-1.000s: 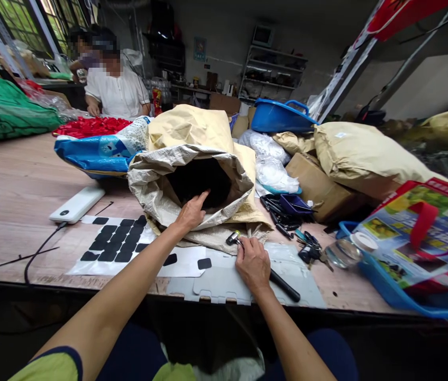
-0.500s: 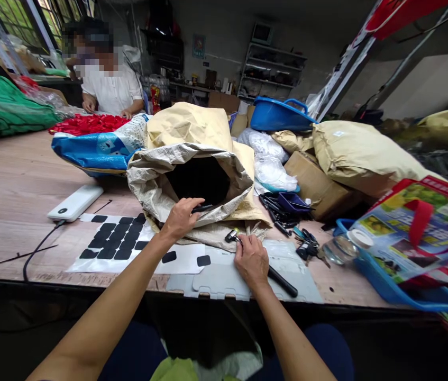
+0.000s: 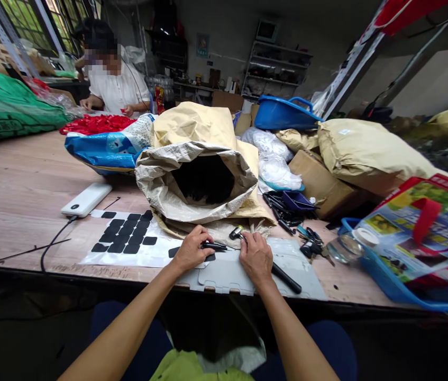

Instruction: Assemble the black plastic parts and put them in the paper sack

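My left hand point(image 3: 192, 250) is closed on a slim black piece point(image 3: 215, 246), just in front of the sack's mouth; I cannot make out its exact kind. Fingers curled, my right hand point(image 3: 256, 259) grips the shaft of a small hammer. The hammer's metal head point(image 3: 235, 233) shows left of the fingers, and its black handle point(image 3: 287, 279) sticks out to the right over a grey mat point(image 3: 224, 275). Behind both hands an open beige sack point(image 3: 156, 182) lies on its side, dark inside. Black rounded stickers point(image 3: 130, 225) sit in rows on a white sheet point(image 3: 152, 257) at left.
A white power bank point(image 3: 87, 199) with a cable lies at left. Right of the sack are black parts point(image 3: 277, 211), keys point(image 3: 311, 243), a clear jar point(image 3: 345, 248) and a blue basket point(image 3: 410, 296). Across the table a person point(image 3: 116, 90) sits by red pieces point(image 3: 92, 125).
My left hand has come back from the sack's mouth toward me, bringing the slim black piece down over the mat. My right hand stays on the hammer. The view has shifted slightly.
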`<action>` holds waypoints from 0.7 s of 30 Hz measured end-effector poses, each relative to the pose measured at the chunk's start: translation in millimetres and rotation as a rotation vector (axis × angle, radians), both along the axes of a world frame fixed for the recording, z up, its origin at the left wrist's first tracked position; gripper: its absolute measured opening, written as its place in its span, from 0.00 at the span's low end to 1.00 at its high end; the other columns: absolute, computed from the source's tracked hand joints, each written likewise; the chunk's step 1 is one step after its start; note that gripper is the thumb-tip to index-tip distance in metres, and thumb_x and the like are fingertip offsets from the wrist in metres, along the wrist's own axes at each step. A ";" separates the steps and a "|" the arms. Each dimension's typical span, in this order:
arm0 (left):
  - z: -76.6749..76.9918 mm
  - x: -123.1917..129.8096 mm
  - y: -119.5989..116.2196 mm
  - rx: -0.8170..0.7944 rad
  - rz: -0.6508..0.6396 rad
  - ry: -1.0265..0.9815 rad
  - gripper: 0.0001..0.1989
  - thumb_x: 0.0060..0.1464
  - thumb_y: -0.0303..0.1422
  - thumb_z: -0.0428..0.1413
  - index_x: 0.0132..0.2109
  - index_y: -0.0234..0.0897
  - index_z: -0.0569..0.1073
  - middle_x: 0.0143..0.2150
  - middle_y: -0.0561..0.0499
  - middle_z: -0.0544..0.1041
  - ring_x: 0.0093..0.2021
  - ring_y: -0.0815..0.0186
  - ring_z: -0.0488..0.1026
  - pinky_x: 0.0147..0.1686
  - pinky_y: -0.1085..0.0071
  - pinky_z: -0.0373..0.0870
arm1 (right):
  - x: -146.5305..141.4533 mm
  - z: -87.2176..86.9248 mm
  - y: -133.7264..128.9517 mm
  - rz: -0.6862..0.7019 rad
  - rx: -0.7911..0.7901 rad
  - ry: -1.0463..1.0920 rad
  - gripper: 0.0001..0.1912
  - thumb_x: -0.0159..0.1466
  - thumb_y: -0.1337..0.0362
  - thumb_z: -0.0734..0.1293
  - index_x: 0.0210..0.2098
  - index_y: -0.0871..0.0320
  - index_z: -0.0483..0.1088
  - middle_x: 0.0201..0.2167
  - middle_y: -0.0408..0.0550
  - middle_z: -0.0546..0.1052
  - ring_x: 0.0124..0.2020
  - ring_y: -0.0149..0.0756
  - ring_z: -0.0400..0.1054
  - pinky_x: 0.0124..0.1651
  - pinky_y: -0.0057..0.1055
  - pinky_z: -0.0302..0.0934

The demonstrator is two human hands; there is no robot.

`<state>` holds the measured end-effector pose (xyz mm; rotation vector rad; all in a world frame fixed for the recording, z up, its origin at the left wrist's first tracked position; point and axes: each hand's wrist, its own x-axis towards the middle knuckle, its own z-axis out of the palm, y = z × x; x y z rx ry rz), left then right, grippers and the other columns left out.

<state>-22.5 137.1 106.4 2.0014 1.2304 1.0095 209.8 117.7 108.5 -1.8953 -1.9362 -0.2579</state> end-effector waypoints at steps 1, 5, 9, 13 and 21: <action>0.3 0.0 0.6 0.006 0.002 0.021 0.08 0.49 0.25 0.65 0.39 0.36 0.80 0.43 0.49 0.74 0.42 0.62 0.71 0.41 0.68 0.69 | 1.2 1.0 0.4 0.011 -0.007 0.007 0.12 0.69 0.65 0.64 0.50 0.54 0.74 0.41 0.49 0.73 0.43 0.38 0.65 0.43 0.32 0.55; -0.5 -0.5 2.3 0.032 -0.020 0.093 0.07 0.50 0.29 0.67 0.39 0.38 0.81 0.36 0.50 0.74 0.43 0.60 0.69 0.45 0.66 0.66 | 1.1 15.1 -4.5 0.039 0.034 0.128 0.14 0.71 0.65 0.60 0.52 0.55 0.75 0.41 0.49 0.75 0.42 0.38 0.68 0.44 0.32 0.60; -3.6 -0.9 3.5 0.026 -0.017 0.093 0.08 0.51 0.31 0.68 0.40 0.38 0.82 0.36 0.50 0.74 0.43 0.60 0.69 0.44 0.66 0.65 | -14.0 32.3 -20.7 0.142 0.105 0.368 0.17 0.73 0.61 0.58 0.55 0.55 0.73 0.44 0.50 0.76 0.46 0.38 0.71 0.49 0.32 0.64; -6.6 -0.9 4.1 0.016 -0.006 0.076 0.09 0.52 0.32 0.68 0.41 0.39 0.83 0.37 0.49 0.74 0.43 0.59 0.69 0.46 0.66 0.65 | -36.1 37.1 -34.8 0.288 0.006 0.443 0.17 0.73 0.62 0.58 0.56 0.55 0.73 0.43 0.50 0.77 0.46 0.37 0.73 0.51 0.32 0.65; -5.0 -2.8 5.8 0.010 -0.044 0.080 0.04 0.54 0.33 0.66 0.36 0.38 0.81 0.35 0.51 0.73 0.42 0.61 0.69 0.43 0.67 0.64 | -58.9 35.9 -43.9 0.314 -0.004 0.354 0.19 0.74 0.62 0.57 0.58 0.55 0.72 0.41 0.49 0.76 0.42 0.35 0.72 0.47 0.28 0.65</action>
